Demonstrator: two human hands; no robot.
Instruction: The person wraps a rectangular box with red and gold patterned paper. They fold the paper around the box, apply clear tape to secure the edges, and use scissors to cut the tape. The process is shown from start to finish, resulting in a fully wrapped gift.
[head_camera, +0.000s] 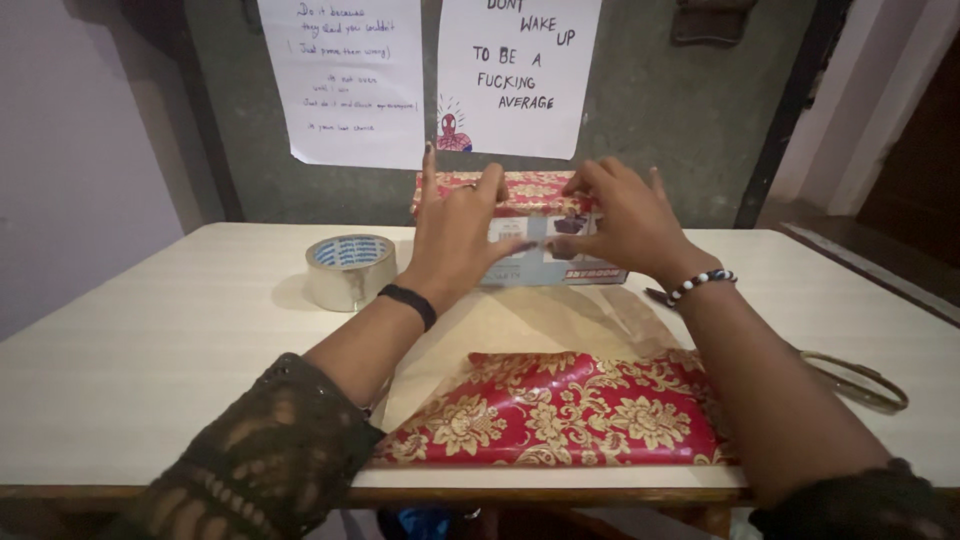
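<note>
Right, I'm looking down at a rectangular cardboard box (545, 255) half covered in red-and-gold floral wrapping paper (520, 190), sitting at the far middle of the pale wooden worktop (150, 340), long axis running left to right. My left hand (455, 235) lies spread on its near left part, fingers splayed, pressing rather than gripping. My right hand (620, 220) presses the paper edge down on top, fingers curled, about as near. A roll of clear packing tape (350, 270) sits just left of the box; more patterned paper (560, 410) lies nearer me.
</note>
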